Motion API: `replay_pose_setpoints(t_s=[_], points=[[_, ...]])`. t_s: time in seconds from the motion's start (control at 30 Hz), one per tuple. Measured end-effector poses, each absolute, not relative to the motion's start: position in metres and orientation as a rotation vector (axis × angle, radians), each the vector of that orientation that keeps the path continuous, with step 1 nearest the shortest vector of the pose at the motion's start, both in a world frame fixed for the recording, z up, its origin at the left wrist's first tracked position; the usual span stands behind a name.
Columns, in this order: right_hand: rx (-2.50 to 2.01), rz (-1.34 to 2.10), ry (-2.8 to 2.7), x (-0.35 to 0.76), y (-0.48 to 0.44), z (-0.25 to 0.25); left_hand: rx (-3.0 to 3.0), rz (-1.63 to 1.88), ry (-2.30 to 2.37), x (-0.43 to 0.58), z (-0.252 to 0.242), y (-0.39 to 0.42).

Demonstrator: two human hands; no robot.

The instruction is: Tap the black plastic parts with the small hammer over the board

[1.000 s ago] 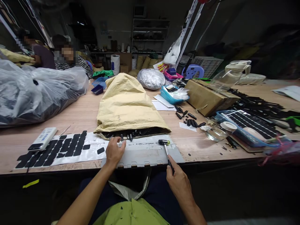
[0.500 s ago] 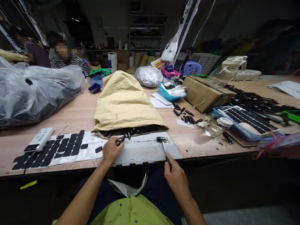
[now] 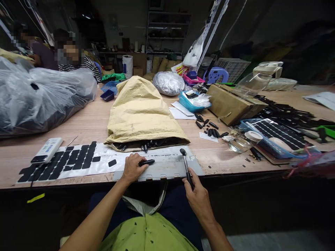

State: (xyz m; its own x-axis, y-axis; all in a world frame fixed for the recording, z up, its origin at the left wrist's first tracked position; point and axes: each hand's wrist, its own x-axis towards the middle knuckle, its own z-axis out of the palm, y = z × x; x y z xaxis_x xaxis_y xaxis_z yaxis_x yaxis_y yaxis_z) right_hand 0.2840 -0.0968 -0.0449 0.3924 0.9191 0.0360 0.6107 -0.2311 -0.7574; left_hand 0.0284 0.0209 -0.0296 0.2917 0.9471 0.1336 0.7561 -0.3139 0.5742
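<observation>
My left hand (image 3: 133,168) pinches a slim black cylindrical piece (image 3: 147,162), held level over the grey board (image 3: 167,169) at the table's front edge. My right hand (image 3: 196,188) is wrapped round the black grip of a small hammer (image 3: 185,162). Its dark head points away from me above the board's right part. Behind both hands lies a cream sack (image 3: 143,108), its mouth facing me and several black pieces (image 3: 145,146) showing inside. To the left, a white sheet (image 3: 103,162) carries rows of black rounded patches (image 3: 81,157).
A white device (image 3: 48,150) rests on the sheet's left end. Loose black pieces (image 3: 213,132), a cardboard box (image 3: 232,104), a glass jar (image 3: 239,144) and a blue basket (image 3: 277,139) stand right. A large plastic bag (image 3: 44,97) fills the left, with two people (image 3: 78,62) beyond.
My left hand has moved slightly right, and the black piece has turned from slanting to nearly level, pointing right. The hammer's head has turned, so its yellow-green face no longer shows.
</observation>
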Motion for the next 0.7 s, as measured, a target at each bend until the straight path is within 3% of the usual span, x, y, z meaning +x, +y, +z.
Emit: replay_pose_setpoints(t_s=[0.27,0.7], points=[[-1.583,0.745,-1.591,0.241,-0.111,-0.029,2.1,0.622,1.53,0.027,-0.031,0.023],[-1.546,0.864,-1.697,0.219,-0.115,-0.031,2.082,0.57,1.544,0.028,-0.026,0.022]])
